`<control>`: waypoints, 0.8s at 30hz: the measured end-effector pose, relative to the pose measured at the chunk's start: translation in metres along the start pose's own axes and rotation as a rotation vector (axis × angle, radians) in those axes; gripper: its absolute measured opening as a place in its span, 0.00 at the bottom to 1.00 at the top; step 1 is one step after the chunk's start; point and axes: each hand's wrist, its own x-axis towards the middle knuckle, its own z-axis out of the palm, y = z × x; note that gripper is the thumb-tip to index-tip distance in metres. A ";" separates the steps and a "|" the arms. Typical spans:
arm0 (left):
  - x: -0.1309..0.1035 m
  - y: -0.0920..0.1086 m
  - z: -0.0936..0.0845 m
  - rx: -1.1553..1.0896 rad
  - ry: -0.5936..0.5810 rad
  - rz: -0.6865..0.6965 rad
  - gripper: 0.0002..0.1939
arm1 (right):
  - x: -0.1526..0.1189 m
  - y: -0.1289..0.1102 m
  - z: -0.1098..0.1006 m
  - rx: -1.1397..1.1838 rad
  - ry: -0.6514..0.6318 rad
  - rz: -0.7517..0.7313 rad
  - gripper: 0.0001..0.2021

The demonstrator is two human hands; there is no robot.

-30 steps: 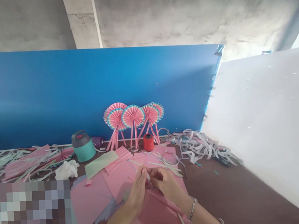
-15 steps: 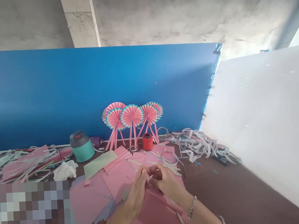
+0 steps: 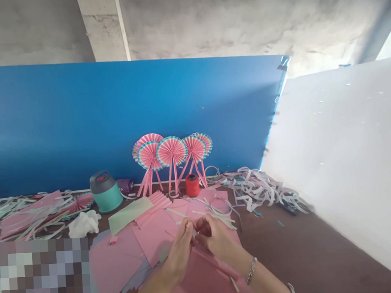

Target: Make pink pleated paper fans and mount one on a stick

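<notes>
My left hand (image 3: 179, 252) and my right hand (image 3: 220, 239) meet low in the middle of the view. Their fingertips are closed around the far end of a pink sheet of paper with a rolled edge (image 3: 214, 260). A small pale bit shows between the fingers, too small to name. The thumb and index finger of my right hand are bent in a pinch, while the fingers of my left hand lie together along the left side. Pink paper sheets (image 3: 152, 238) spread out beneath and beyond both hands. A thin pale strip (image 3: 234, 284) pokes out beside the rolled edge.
Several pink paper fans (image 3: 171, 151) lean on the blue partition (image 3: 82, 108). Before them stands a red thread spool (image 3: 192, 186). A teal jug-like container (image 3: 107, 197) is at left, near white crumpled material (image 3: 84, 223). Paper strips (image 3: 259, 187) heap up at right.
The view has shifted very slightly. Both hands stay at the rolled paper, with only a tiny shift of the fingertips.
</notes>
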 end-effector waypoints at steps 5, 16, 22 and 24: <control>0.005 0.016 -0.003 -0.180 0.038 -0.080 0.20 | 0.002 0.017 -0.002 -0.171 0.028 0.054 0.05; 0.002 0.024 -0.005 -0.009 0.077 0.041 0.21 | 0.009 0.009 0.002 0.169 -0.042 0.048 0.20; 0.002 0.016 -0.004 -0.008 -0.011 0.010 0.21 | 0.008 0.018 0.010 0.124 -0.124 0.029 0.20; 0.004 0.012 -0.007 -0.020 0.008 -0.003 0.21 | 0.010 0.019 0.010 0.101 -0.093 -0.012 0.18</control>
